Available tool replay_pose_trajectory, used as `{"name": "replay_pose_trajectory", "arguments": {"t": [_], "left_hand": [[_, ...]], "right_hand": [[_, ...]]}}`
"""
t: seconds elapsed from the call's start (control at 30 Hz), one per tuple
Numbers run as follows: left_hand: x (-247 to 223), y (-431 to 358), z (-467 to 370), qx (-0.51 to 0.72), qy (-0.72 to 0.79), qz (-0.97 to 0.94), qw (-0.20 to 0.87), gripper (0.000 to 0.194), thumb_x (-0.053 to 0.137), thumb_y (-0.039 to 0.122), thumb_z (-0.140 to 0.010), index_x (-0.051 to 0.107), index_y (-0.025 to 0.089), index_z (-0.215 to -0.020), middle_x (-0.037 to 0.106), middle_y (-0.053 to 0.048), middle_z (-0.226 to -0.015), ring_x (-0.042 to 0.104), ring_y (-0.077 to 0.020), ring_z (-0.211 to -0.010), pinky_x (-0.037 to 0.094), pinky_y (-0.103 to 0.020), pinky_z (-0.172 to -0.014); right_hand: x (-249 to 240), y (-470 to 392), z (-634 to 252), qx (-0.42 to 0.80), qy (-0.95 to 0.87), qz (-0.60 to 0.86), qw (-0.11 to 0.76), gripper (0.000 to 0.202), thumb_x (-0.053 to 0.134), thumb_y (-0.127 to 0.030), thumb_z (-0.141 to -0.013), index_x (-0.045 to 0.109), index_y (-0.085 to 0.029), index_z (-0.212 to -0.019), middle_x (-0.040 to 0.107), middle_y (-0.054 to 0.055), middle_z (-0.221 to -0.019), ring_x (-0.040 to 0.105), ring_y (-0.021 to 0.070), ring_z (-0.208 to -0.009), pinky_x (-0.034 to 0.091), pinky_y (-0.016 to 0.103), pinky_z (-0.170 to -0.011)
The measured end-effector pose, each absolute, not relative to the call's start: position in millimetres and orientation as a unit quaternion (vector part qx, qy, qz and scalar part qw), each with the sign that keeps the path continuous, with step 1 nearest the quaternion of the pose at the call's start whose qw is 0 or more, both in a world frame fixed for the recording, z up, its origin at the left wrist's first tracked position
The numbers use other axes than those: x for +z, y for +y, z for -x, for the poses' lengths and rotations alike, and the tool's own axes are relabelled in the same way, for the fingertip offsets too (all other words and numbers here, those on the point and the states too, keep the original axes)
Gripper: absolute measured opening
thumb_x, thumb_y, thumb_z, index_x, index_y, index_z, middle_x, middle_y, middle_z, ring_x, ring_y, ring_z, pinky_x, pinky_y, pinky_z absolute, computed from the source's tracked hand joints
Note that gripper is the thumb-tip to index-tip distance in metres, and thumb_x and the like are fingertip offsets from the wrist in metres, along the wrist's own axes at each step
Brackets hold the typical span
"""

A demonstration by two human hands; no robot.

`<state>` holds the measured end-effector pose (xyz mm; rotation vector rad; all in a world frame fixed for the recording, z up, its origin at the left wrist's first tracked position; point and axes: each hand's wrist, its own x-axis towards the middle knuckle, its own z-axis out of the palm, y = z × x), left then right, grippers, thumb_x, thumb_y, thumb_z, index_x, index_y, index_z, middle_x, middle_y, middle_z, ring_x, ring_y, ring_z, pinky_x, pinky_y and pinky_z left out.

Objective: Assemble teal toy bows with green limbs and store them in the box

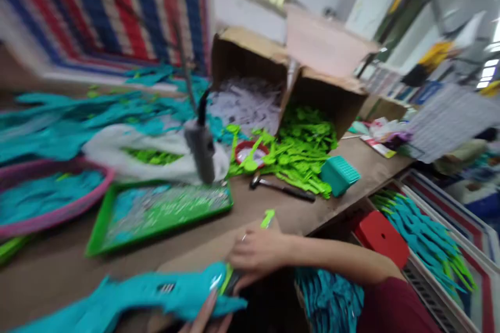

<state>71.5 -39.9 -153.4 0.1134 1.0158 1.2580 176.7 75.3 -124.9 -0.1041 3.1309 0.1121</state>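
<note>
A long teal plastic piece (156,291) lies at the lower left and reaches to the bottom centre. My left hand (209,315) is at its right end, fingers closed around the teal piece from below. Just above, my right hand (255,255), with a ring on one finger, is closed on a lime green part (269,217) that sticks out past the fingers. A green strip and something dark show between the hands, against the teal end. Blur hides the exact contact.
A green tray (160,234), hammer (287,188), teal basket (339,174) and hanging grey tool (201,151) are ahead. Cardboard boxes (250,44) spill white and green parts. A pink basin (58,213) stands left; a red stool (380,239) and crate of teal pieces (425,239) are right.
</note>
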Motion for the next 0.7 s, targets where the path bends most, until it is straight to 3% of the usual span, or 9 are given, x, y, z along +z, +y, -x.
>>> {"name": "replay_pose_trajectory", "arguments": {"t": [0.07,0.13,0.23,0.3,0.5,0.7], "left_hand": [[-150.8,-77.3,-56.9,0.565,0.478,0.023,0.672,0.026,0.081,0.031,-0.083,0.074,0.026,-0.108,0.074,-0.005,-0.121,0.069,-0.0266,-0.112,0.06,-0.038,-0.091],[-144.8,-97.0,-52.1,0.566,0.487,0.079,0.66,0.023,0.084,0.024,-0.079,0.076,0.018,-0.1,0.077,-0.008,-0.111,0.073,-0.0233,-0.099,0.061,-0.033,-0.087],[-140.6,-98.9,-55.0,0.577,0.478,0.13,0.649,0.021,0.087,0.024,-0.076,0.077,0.014,-0.091,0.079,-0.009,-0.096,0.073,-0.0173,-0.08,0.06,-0.025,-0.072],[-140.7,-96.2,-60.6,0.576,0.463,0.151,0.656,0.024,0.09,0.026,-0.073,0.077,0.015,-0.088,0.079,-0.008,-0.093,0.073,-0.0167,-0.077,0.06,-0.024,-0.071],[-149.5,-100.5,-79.1,0.524,0.46,0.073,0.713,0.05,0.093,0.053,-0.064,0.076,0.015,-0.092,0.079,-0.014,-0.1,0.077,-0.0263,-0.094,0.059,-0.029,-0.079],[-174.1,-93.1,-89.4,0.525,0.493,0.016,0.694,0.074,0.087,0.075,-0.048,0.074,0.012,-0.084,0.079,-0.015,-0.087,0.077,-0.0267,-0.083,0.054,-0.026,-0.066]], "right_hand": [[-122.3,71.1,-183.7,0.03,0.999,0.014,0.014,0.063,0.036,-0.073,-0.096,0.062,-0.016,-0.098,0.069,0.008,-0.088,0.061,0.0205,-0.086,0.034,0.033,-0.066],[-120.6,71.1,-187.7,0.024,0.999,-0.002,0.028,0.061,0.037,-0.069,-0.099,0.061,-0.013,-0.105,0.069,0.011,-0.091,0.06,0.0224,-0.09,0.034,0.034,-0.069],[-121.3,71.7,-188.9,0.006,0.999,-0.019,0.03,0.058,0.039,-0.065,-0.1,0.061,-0.012,-0.106,0.069,0.012,-0.096,0.057,0.0232,-0.09,0.032,0.036,-0.071],[-122.1,69.3,-188.7,-0.001,0.999,-0.022,0.037,0.057,0.04,-0.065,-0.1,0.062,-0.013,-0.104,0.069,0.012,-0.094,0.056,0.0227,-0.089,0.031,0.036,-0.07],[-127.2,66.4,-184.7,0.016,0.999,-0.022,0.04,0.055,0.047,-0.065,-0.097,0.063,-0.013,-0.102,0.068,0.009,-0.091,0.055,0.0232,-0.088,0.032,0.037,-0.071],[-117.5,74.0,-187.5,-0.047,0.996,-0.069,0.025,0.05,0.06,-0.064,-0.09,0.066,-0.016,-0.102,0.067,0.009,-0.093,0.056,0.0242,-0.089,0.039,0.036,-0.073]]}}
